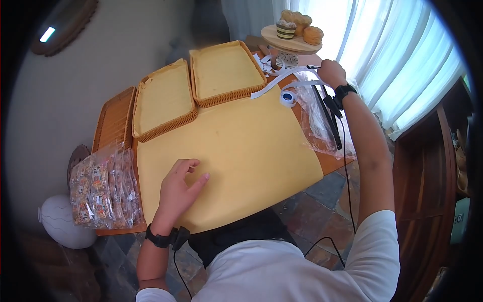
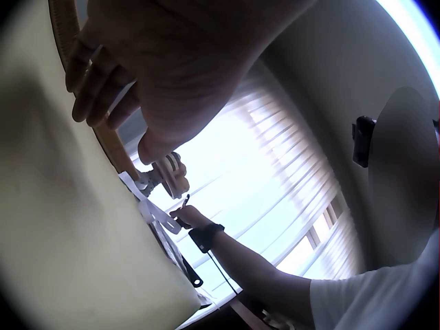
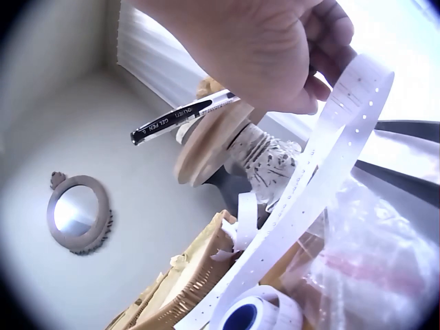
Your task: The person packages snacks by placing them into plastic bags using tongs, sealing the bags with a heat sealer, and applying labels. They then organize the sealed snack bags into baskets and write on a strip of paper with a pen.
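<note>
My right hand [image 1: 332,73] is raised over the table's far right corner. It holds a gel pen [image 3: 172,122], black at the end that sticks out. A white paper strip [image 3: 354,103] with small perforations loops up to its curled fingers. The strip's roll [image 1: 288,98], with a blue core, lies below on the yellow sheet's edge. Over the near left part of the large yellow sheet [image 1: 236,151] is my left hand [image 1: 180,187], fingers relaxed and slightly bent, thumb apart, holding nothing.
Two wicker trays lined with yellow paper [image 1: 163,100] and an unlined one [image 1: 114,118] stand along the back. Bagged snacks [image 1: 103,189] lie at the left. A wooden cake stand [image 1: 274,38] bears pastries. Clear plastic [image 1: 314,121] and black bars [image 1: 329,118] lie at the right.
</note>
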Action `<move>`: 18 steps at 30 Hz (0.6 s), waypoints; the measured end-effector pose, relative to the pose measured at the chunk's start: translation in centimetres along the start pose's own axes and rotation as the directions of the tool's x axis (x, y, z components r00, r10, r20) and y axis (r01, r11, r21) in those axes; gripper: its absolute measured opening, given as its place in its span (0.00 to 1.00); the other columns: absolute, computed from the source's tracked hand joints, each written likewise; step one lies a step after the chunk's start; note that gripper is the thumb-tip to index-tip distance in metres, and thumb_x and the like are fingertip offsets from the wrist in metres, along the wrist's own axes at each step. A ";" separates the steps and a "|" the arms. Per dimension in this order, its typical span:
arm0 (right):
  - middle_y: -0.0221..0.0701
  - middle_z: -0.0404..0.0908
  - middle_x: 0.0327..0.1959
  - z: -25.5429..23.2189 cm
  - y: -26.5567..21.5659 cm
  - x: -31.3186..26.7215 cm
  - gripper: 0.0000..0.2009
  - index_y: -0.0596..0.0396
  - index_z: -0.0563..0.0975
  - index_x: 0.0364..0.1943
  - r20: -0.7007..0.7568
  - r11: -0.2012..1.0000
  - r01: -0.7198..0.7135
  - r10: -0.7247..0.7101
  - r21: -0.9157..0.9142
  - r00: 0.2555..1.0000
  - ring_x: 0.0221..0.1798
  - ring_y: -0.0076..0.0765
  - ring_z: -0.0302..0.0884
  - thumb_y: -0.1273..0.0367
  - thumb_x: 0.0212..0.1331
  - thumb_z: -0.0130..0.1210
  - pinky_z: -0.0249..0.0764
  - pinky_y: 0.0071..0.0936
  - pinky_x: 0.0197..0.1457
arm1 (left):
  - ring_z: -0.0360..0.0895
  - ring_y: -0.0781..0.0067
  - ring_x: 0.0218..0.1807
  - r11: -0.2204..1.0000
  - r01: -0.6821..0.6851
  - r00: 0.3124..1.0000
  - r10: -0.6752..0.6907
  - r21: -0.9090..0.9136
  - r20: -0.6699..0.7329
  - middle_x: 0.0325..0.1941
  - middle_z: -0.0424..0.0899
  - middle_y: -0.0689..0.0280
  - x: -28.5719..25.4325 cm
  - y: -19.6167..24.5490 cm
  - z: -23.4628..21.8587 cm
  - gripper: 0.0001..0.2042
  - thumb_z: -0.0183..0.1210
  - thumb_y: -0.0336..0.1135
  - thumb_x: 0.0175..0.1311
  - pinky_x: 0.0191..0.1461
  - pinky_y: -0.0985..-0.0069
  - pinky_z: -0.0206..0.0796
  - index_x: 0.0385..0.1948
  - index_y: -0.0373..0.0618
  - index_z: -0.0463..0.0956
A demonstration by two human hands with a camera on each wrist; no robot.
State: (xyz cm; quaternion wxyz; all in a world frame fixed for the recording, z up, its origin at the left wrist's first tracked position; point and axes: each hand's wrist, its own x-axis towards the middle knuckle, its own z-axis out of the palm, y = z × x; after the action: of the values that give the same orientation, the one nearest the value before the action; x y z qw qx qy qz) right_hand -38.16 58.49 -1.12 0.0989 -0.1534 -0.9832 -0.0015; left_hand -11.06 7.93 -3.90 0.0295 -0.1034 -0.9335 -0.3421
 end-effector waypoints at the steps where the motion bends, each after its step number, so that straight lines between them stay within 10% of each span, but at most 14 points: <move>1: 0.45 0.91 0.54 0.4 0.4 0.2 0.17 0.54 0.88 0.53 -0.024 0.999 -0.030 0.031 0.023 0.999 0.58 0.51 0.90 0.66 0.66 0.55 0.84 0.45 0.61 | 0.85 0.68 0.54 1.000 -0.005 1.000 0.005 0.007 -0.001 0.54 0.86 0.64 -0.1 0.1 -0.1 0.18 0.71 0.41 0.68 0.54 0.68 0.74 0.54 0.44 0.81; 9: 0.44 0.91 0.50 0.1 4.3 0.7 0.14 0.54 0.88 0.50 -0.123 0.993 -0.087 0.076 -0.085 0.990 0.56 0.52 0.90 0.69 0.70 0.52 0.85 0.47 0.58 | 0.85 0.66 0.53 1.000 -0.010 1.000 0.010 0.011 -0.022 0.53 0.86 0.63 -0.9 -0.2 -0.2 0.18 0.72 0.40 0.68 0.53 0.67 0.75 0.54 0.44 0.81; 13: 0.44 0.90 0.43 -1.2 0.4 -2.1 0.11 0.51 0.85 0.44 -0.246 0.954 0.295 -0.273 0.058 0.930 0.50 0.55 0.88 0.61 0.70 0.58 0.82 0.52 0.55 | 0.85 0.60 0.52 1.000 -0.027 1.000 0.027 0.006 0.001 0.53 0.86 0.59 -1.4 0.1 0.2 0.20 0.71 0.42 0.67 0.58 0.65 0.78 0.54 0.40 0.81; 18: 0.44 0.91 0.46 1.0 -5.2 -2.4 0.13 0.53 0.89 0.46 -0.072 0.926 0.372 -0.368 0.057 0.927 0.51 0.54 0.89 0.62 0.66 0.59 0.83 0.48 0.56 | 0.85 0.59 0.53 0.999 -0.047 0.999 0.048 -0.014 0.012 0.54 0.86 0.58 -2.3 0.8 0.5 0.20 0.72 0.41 0.67 0.59 0.65 0.78 0.54 0.39 0.81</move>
State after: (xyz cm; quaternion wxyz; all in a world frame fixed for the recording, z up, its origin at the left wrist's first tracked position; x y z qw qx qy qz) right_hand -37.69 52.86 -2.46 0.1318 0.0384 -0.9905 0.0095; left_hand -8.67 8.45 -4.08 0.0314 -0.1278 -0.9286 -0.3470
